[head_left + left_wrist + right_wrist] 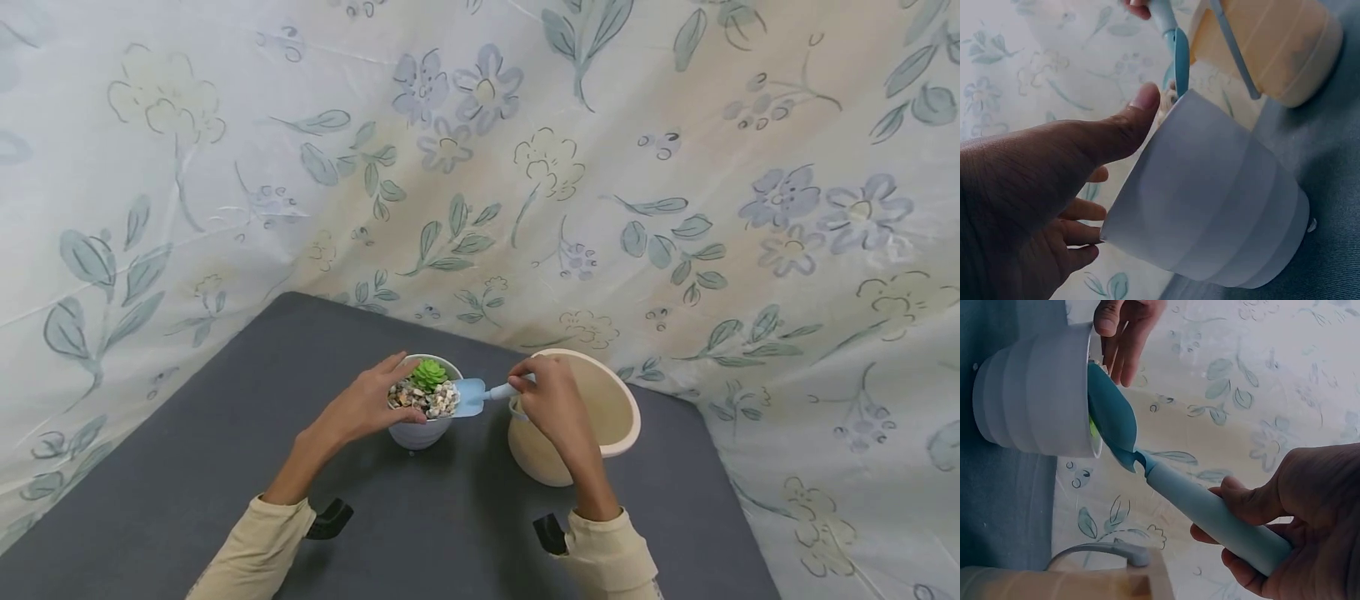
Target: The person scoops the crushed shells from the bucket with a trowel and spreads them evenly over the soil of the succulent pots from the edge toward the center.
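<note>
A white ribbed pot (420, 436) stands on the dark tabletop, holding a small green succulent (430, 375) and mixed pebbles (408, 397). My left hand (372, 396) is spread at the pot's left side, its thumb (1124, 128) along the near rim and the other fingers toward the far rim. From the right, my right hand (553, 402) grips the pale handle of a light-blue trowel (470, 397). The trowel's blade (1113, 412) tilts over the rim into the pot's mouth, close to whitish pebbles (447, 400).
Just right of the pot is a cream bucket (538, 454) with a grey handle (1235, 50), partly behind my right hand and forearm. A flower-patterned cloth (480, 208) rises behind the dark table (225, 417). A tiny pale bit (1312, 225) lies beside the pot's base.
</note>
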### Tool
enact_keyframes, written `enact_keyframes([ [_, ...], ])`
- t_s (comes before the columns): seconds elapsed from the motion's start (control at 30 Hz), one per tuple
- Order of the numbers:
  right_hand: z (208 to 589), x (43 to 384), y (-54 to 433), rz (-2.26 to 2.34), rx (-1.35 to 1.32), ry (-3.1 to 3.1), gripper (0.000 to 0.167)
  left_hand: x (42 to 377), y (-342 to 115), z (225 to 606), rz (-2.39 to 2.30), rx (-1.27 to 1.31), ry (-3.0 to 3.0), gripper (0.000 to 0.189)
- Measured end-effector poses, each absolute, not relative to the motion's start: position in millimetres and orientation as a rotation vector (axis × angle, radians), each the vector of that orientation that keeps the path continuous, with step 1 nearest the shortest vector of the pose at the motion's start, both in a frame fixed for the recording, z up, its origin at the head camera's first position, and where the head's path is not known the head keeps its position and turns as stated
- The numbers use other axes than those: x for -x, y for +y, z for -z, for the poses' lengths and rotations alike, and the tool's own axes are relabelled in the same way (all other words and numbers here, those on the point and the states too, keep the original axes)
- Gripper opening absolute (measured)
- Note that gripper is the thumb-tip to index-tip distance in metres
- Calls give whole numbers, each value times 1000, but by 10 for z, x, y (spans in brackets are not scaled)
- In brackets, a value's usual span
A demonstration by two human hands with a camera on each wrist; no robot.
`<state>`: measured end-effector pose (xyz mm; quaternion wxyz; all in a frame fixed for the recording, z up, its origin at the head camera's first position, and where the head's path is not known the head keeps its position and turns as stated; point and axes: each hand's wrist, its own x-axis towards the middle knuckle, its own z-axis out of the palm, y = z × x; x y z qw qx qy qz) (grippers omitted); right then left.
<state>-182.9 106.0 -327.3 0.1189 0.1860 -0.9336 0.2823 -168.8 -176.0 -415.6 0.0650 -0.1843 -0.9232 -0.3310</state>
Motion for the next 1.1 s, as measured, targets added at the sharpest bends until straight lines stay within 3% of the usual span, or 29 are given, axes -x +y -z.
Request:
enact_keyframes([
  [0.73, 3164, 1757, 920, -181, -611, -2412, 9, 1650, -1674, 4132, 969, 509, -2802, 93],
  [0.93, 3179, 1747, 1053, -101, -665, -2227, 8, 1656, -1687, 4143, 974, 517, -2801, 93],
  [1.1, 3121, 1701, 1341, -152, -532, -2132, 5, 1660, -1723, 4150, 993, 541, -2805, 95],
])
